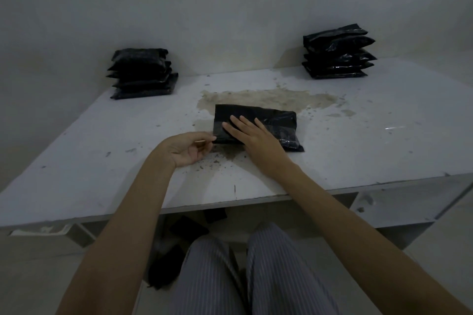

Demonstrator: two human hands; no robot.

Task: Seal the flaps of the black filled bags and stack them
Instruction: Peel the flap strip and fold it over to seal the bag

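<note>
A black bag lies flat in the middle of the white counter; the right hand rests on it with straight fingers, likely to hold it down and press the flap shut, while the left hand pinches the bag's left edge with curled fingers, likely to keep it from sliding. Two stacks wait at the back by the pale wall, a left stack and a right stack, well apart so the middle stays free for work. The counter is scuffed and has a big brown stain under the bag, and the room is dim.
</note>
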